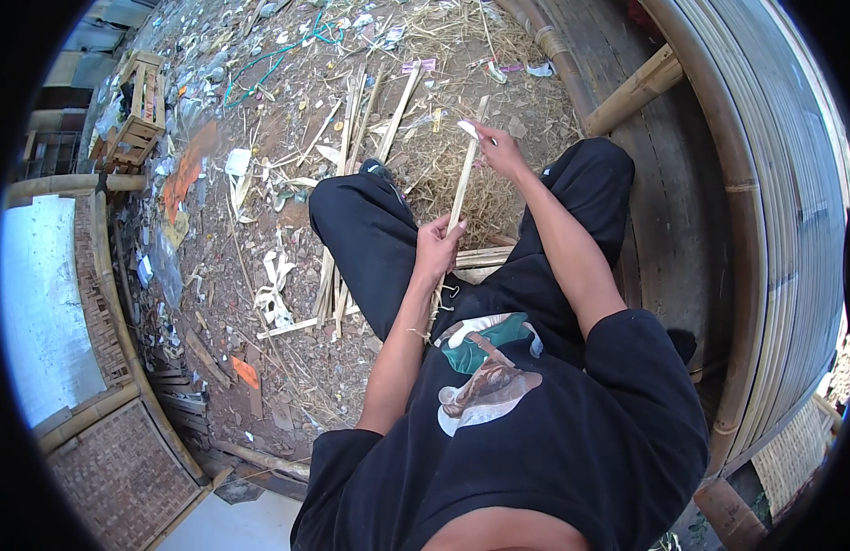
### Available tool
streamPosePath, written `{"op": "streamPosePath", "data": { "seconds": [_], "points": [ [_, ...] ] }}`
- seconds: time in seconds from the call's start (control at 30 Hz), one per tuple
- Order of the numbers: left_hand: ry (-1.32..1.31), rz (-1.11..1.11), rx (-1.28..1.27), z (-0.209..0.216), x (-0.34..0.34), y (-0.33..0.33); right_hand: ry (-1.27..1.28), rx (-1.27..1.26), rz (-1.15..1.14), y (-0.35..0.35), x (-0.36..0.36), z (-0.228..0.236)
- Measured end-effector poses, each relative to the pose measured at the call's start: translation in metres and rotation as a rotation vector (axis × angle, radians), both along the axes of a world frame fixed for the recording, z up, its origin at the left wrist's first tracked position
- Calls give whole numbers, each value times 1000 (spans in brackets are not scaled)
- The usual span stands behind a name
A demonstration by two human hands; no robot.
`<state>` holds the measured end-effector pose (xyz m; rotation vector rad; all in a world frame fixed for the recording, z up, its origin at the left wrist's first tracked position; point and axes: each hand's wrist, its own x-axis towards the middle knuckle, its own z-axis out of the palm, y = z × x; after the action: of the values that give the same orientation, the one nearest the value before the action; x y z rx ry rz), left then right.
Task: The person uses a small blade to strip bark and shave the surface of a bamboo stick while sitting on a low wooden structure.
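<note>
The person sits with knees bent and spread, in black trousers (pixel 361 241) and a black shirt (pixel 572 441) with a printed picture on the front; the left hand (pixel 437 246) is closed around the lower part of a long, pale bamboo strip (pixel 465 176), which slants up and slightly right between the knees, above the ground; the right hand (pixel 503 154) grips what looks like a knife (pixel 468 128), its bright blade pointing up and left beside the strip's upper end; whether the blade touches the strip, I cannot tell; beyond the hands, a heap of dry shavings (pixel 487 209) lies between the legs, with more straw-like scraps spread over the dirt ground (pixel 287 386); loose sticks (pixel 402 110) lie to the left of the shavings, and others sit beside the left leg; farther left are a crumpled white scrap (pixel 274 286), a large orange piece (pixel 188 168) and a smaller orange one (pixel 246 372); a slatted wooden crate (pixel 148 108) stands at the upper left, near a tangled green cord (pixel 260 81); a woven panel (pixel 116 466) edges the lower left, and a bamboo-framed structure (pixel 751 184) curves along the right.
</note>
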<state>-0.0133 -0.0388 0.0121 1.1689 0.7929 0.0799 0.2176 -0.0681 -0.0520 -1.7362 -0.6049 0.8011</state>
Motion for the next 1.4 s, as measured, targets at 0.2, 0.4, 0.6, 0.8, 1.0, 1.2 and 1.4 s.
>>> {"op": "streamPosePath", "data": {
  "seconds": [0.2, 0.4, 0.6, 0.8, 1.0, 1.2, 1.4],
  "points": [
    [-17, 18, 21, -5, -1, -3, -111, 18, 0, 0, 3, -7],
    [-46, 38, 58, -23, -5, -3, 242, -60, 139, -11, -3, 9],
    [-41, 37, 75, -27, -5, -1, 429, 58, 168, -22, -20, 9],
    [-16, 98, 43, -12, 2, 2, 466, 24, 250, -25, -35, 23],
    [-6, 39, 9, -2, 6, 1, 150, -8, 95, -16, -7, 16],
    [-19, 39, -7, -5, 6, -2, -6, -50, -48, -1, 3, 20],
    [-69, 54, 60, -26, -2, -3, -28, -137, 9, -1, -2, 19]
  ]
}}
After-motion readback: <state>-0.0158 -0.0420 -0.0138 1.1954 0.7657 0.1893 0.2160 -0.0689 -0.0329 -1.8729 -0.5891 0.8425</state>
